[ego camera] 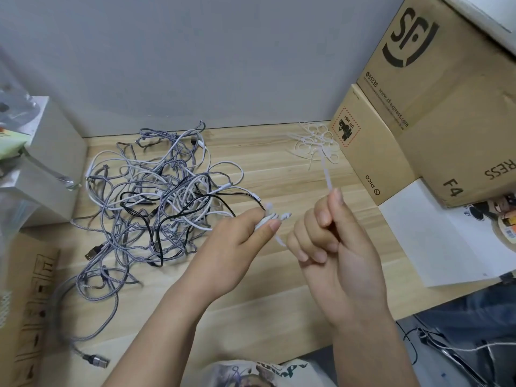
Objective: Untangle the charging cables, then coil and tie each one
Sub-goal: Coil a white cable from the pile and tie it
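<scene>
A tangle of grey braided, white and black charging cables [156, 196] lies on the wooden table [268, 163], left of centre. My left hand [237, 244] grips a small coiled white cable [272, 217] just right of the tangle. A white zip tie [325, 174] runs upward from my right hand [332, 247], which pinches it between thumb and fingers. The tie's lower part [280, 240] shows between my hands, below the coil. A grey braided cable with a metal USB plug [96, 360] trails toward the front left.
A heap of loose white zip ties [315, 143] lies at the back right against stacked cardboard boxes [418, 113]. A white box [42, 160] stands at the left. White paper [441, 236] covers the table's right side. A flat cardboard sheet [25, 317] lies front left.
</scene>
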`<state>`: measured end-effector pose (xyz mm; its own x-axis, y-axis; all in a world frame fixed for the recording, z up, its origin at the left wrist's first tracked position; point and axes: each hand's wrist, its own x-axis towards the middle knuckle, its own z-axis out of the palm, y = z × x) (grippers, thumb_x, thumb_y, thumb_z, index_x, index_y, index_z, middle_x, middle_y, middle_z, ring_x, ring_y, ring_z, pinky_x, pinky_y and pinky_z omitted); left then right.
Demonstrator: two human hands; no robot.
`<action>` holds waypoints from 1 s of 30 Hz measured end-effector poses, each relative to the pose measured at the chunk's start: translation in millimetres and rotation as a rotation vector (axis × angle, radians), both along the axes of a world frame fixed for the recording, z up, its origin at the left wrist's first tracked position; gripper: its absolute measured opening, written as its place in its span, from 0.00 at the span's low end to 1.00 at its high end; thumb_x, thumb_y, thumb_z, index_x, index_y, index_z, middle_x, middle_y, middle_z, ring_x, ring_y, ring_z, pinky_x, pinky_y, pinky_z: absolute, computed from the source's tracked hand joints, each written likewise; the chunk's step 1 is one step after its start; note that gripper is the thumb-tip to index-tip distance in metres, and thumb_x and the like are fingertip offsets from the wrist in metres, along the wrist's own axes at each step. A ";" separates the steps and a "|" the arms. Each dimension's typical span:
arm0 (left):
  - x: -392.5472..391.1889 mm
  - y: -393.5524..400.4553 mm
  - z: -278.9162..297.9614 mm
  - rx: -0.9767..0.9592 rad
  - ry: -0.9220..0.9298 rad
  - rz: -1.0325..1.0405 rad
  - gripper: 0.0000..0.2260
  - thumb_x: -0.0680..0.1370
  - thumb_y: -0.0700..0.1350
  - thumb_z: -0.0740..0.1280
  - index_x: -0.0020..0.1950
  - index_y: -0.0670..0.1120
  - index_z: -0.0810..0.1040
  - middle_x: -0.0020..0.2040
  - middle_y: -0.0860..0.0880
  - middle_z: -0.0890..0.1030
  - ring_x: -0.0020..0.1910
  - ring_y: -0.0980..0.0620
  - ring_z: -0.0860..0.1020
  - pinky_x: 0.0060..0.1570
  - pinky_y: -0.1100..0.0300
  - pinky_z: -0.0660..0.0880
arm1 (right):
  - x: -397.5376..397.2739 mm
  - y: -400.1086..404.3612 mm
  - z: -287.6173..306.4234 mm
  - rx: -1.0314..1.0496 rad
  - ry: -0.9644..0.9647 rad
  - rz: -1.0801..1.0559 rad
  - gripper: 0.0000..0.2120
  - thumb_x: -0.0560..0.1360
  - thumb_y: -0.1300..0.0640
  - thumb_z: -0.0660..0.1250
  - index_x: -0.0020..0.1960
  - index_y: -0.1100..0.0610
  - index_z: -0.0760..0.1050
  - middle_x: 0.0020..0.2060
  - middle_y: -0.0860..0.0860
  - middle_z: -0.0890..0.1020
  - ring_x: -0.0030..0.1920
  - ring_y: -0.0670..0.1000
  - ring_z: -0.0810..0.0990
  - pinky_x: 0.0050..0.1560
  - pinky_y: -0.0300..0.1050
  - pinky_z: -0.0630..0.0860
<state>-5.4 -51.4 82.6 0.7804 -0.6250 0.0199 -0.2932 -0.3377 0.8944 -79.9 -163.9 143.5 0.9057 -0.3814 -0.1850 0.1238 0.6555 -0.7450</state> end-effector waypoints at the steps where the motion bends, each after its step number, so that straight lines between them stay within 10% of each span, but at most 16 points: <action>1: -1.0 -1.1 0.7 -0.022 0.032 0.016 0.23 0.76 0.61 0.60 0.36 0.42 0.67 0.28 0.48 0.63 0.29 0.55 0.62 0.30 0.59 0.59 | -0.2 0.6 0.1 0.026 0.001 0.010 0.17 0.74 0.52 0.57 0.28 0.54 0.66 0.20 0.46 0.57 0.20 0.44 0.56 0.24 0.37 0.58; 30: -2.6 -4.6 1.0 -0.007 -0.115 0.151 0.16 0.75 0.58 0.57 0.35 0.48 0.62 0.27 0.53 0.64 0.28 0.52 0.60 0.28 0.59 0.56 | 7.8 7.2 -18.7 -0.199 0.328 -0.005 0.26 0.76 0.64 0.58 0.20 0.53 0.61 0.18 0.49 0.59 0.20 0.48 0.57 0.23 0.39 0.60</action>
<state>-8.0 -56.0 83.6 0.8578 -0.5003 0.1182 -0.3401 -0.3799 0.8603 -72.1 -156.8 124.8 0.8086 -0.4432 -0.3869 -0.1400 0.4937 -0.8583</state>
